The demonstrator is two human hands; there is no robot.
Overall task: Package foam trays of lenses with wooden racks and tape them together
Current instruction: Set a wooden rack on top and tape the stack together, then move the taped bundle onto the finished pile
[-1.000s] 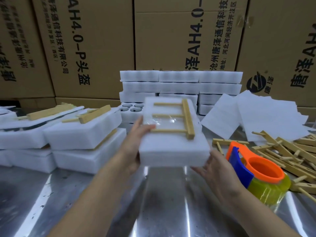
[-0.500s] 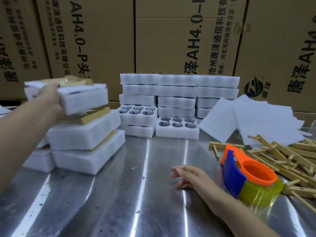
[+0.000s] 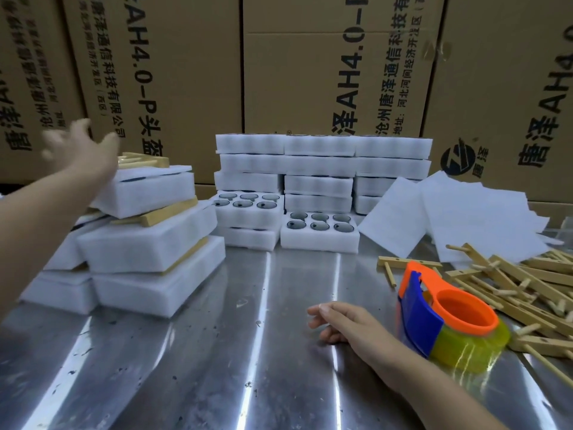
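Near edge: right hand (image 3: 344, 324) rests on the steel desk (image 3: 242, 377), grip slack, fingers loosely bent, holding nothing; a second ago it steadied the bundle at centre. Tape dispenser (image 3: 446, 318) stands just beside its wrist, untouched. Further right, loose wooden racks (image 3: 511, 283) lie in a heap. Left side: the finished bundle (image 3: 148, 189), foam with a rack (image 3: 142, 161) on top, now lies tilted on top of the finished pile (image 3: 145, 243); half a second ago the left hand was carrying it there. Left hand (image 3: 83, 147) is now clear of it, blurred, just above its far left corner, grip wide, fingers spread, nothing in it. Reading: one package done and set down, cycle restarting. Middle distance: two open trays of lenses (image 3: 319, 231) sit uncovered, likely the next to be picked. Foam sheets (image 3: 449, 218) fan out to their right. Behind, stacked closed trays (image 3: 322, 156), then printed cartons (image 3: 310, 72). Watch: the top bundle sits askew and may slide.
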